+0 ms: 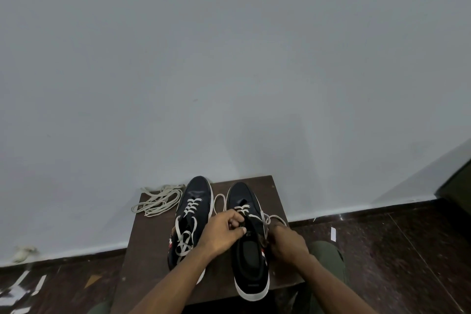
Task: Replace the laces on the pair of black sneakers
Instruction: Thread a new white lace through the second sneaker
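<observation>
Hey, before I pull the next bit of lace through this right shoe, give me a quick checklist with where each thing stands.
1. Right shoe sits flat on the small table: ok.
2. Left hand holds the shoe at its tongue: ok.
3. Right hand has the lace end pinched: cannot tell, the fingers hide it.
4. Lace runs free, with loose loops beside the toe: ok.
5. All eyelets on this shoe are laced: not ok, only the lower rows are crossed.
6. Left shoe is laced and out of the way: ok.
</observation>
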Demonstrator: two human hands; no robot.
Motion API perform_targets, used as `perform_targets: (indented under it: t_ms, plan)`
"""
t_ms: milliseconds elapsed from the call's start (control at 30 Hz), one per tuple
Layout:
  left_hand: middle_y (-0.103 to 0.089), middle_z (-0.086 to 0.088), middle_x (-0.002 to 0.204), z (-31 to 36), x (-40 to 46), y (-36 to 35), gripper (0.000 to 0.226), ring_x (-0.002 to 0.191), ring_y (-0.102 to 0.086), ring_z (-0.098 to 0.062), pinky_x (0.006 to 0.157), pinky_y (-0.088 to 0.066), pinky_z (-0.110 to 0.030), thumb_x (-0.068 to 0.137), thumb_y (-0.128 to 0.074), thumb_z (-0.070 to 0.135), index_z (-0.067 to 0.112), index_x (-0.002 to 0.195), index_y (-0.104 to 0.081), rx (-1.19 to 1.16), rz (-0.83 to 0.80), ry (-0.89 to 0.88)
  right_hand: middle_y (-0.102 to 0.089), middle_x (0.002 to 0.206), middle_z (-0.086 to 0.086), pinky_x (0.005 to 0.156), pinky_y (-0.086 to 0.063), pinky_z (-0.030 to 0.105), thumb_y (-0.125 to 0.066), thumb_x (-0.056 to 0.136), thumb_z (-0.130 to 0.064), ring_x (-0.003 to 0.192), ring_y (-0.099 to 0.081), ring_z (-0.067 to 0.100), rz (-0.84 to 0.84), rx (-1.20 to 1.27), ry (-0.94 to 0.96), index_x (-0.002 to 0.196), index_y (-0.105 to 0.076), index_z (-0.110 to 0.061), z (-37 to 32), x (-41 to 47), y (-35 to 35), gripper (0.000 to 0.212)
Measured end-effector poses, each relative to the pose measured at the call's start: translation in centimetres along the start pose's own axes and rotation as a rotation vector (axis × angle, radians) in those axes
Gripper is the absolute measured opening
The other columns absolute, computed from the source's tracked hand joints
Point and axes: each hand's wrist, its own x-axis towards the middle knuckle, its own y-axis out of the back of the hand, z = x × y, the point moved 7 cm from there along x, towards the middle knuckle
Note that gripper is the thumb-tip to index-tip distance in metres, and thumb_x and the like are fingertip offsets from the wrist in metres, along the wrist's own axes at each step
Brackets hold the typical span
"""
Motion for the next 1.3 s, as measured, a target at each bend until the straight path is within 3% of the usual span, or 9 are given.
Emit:
perform_targets:
  t_ms: [133, 267, 400, 600, 767, 867, 1133, 1200, 1300]
  plan:
    - [-0.062, 0.009, 0.084, 0.7, 0.1, 0.4, 0.021, 0.074, -0.058, -0.006, 0.075, -0.05, -0.025, 0.079, -0.073, 0.018, 0.037, 0.083, -0.065, 0.04, 0.037, -0.042, -0.059, 0.067, -0.001, 0.065, -0.049, 0.032, -0.065, 0.087, -0.025, 0.066, -0.059, 0.017, 0.051, 0.522, -0.091, 0.067, -0.059, -0.016, 0.0, 0.6, 3.8, 0.023]
    - [-0.066, 0.003, 0.087, 3.1, 0.1, 0.1, 0.018, 0.078, -0.063, -0.01, 0.076, -0.052, -0.029, 0.076, -0.072, 0.029, 0.044, 0.084, -0.067, -0.064, 0.036, -0.105, -0.066, 0.068, 0.013, 0.05, -0.042, 0.027, -0.065, 0.089, -0.015, 0.054, -0.055, 0.019, -0.05, 1.176, 0.012, 0.074, -0.059, -0.007, -4.0, -0.1, 9.2, 0.019]
    - [-0.068, -0.004, 0.085, 6.1, -0.4, -0.5, 0.011, 0.077, -0.063, -0.016, 0.075, -0.049, -0.035, 0.08, -0.062, 0.027, 0.028, 0.089, -0.069, -0.337, 0.003, -0.109, -0.067, 0.076, 0.019, 0.048, -0.047, 0.027, -0.064, 0.091, -0.014, 0.054, -0.058, 0.021, -0.124, 1.359, 0.108, 0.081, -0.057, -0.005, -7.7, -0.7, 13.3, 0.015]
    - [-0.069, -0.01, 0.088, 6.8, -1.3, 0.6, 0.033, 0.087, -0.064, -0.02, 0.086, -0.048, -0.036, 0.103, -0.04, 0.022, 0.004, 0.107, -0.068, -0.739, -0.113, 0.04, -0.066, 0.075, 0.017, 0.053, -0.055, 0.029, -0.062, 0.092, -0.01, 0.055, -0.061, 0.02, 0.061, 1.469, -0.001, 0.08, -0.057, -0.003, -6.3, 0.3, 14.8, 0.014]
    - [-0.061, 0.004, 0.063, 4.2, -0.7, 3.4, 0.015, 0.06, -0.055, -0.002, 0.064, -0.044, -0.014, 0.095, -0.058, 0.012, 0.008, 0.094, -0.072, -0.369, -0.039, 0.016, -0.067, 0.072, 0.016, 0.059, -0.059, 0.034, -0.063, 0.091, -0.007, 0.06, -0.065, 0.025, 0.199, 1.626, -0.202, 0.088, -0.059, 0.0, -0.9, 1.2, 12.6, 0.008]
    - [-0.055, 0.008, 0.054, 1.7, 0.1, 5.2, 0.017, 0.049, -0.047, 0.001, 0.058, -0.04, -0.014, 0.093, -0.061, 0.011, 0.014, 0.079, -0.069, -0.189, 0.028, 0.06, -0.066, 0.075, 0.018, 0.056, -0.058, 0.032, -0.062, 0.09, -0.004, 0.06, -0.065, 0.024, 0.263, 1.712, -0.325, 0.088, -0.059, 0.001, 2.4, 1.2, 10.9, 0.006]
    - [-0.065, 0.002, 0.054, -0.9, 0.3, 8.2, 0.014, 0.05, -0.054, -0.008, 0.059, -0.049, -0.023, 0.086, -0.071, 0.012, 0.012, 0.072, -0.074, -0.208, 0.299, 0.128, -0.068, 0.08, 0.023, 0.05, -0.058, 0.031, -0.061, 0.09, -0.002, 0.06, -0.068, 0.026, 0.243, 1.63, -0.497, 0.095, -0.06, 0.007, 6.0, 1.8, 6.8, 0.011]
    - [-0.067, 0.0, 0.056, -0.1, 0.4, 8.0, 0.015, 0.048, -0.054, -0.007, 0.057, -0.049, -0.021, 0.086, -0.07, 0.01, 0.013, 0.072, -0.073, -0.216, 0.281, 0.087, -0.068, 0.096, 0.025, 0.06, -0.06, 0.037, -0.065, 0.09, -0.013, 0.069, -0.069, 0.028, 0.217, 1.353, -0.48, 0.109, -0.06, 0.005, 5.7, 2.2, 6.1, 0.026]
    - [-0.07, 0.002, 0.062, 1.2, 0.8, 6.7, 0.017, 0.051, -0.059, -0.008, 0.065, -0.052, -0.026, 0.092, -0.062, 0.009, 0.014, 0.08, -0.074, -0.074, 0.155, 0.011, -0.056, 0.129, 0.01, 0.088, -0.051, 0.039, -0.064, 0.086, -0.039, 0.103, -0.064, 0.027, 0.264, 0.55, -0.318, 0.135, -0.049, -0.014, 3.8, 1.9, 7.3, 0.057]
